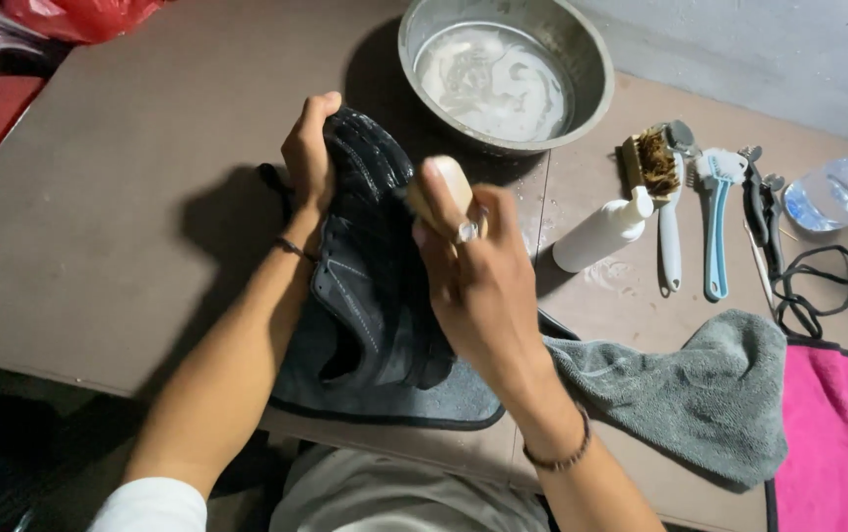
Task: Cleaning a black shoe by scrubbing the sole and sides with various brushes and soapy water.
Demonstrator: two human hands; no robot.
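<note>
Both forearms are reaching up from the bottom edge over the brown surface, the largest thing in view. Lying on it are a grey towel, a pink cloth at the right, and a metal basin holding foamy water at the far side. A black shoe is standing tilted on the grey towel in the middle, toe end up. The left hand is gripping the shoe's upper end, its fingers wrapping around the toe. The right hand is closing its fingers around a pale wooden brush, pressing it against the shoe's side. To the right of the shoe a white bottle is lying near a bristle brush, a blue-handled brush, a black tool, a black lace and a clear plastic cup.
</note>
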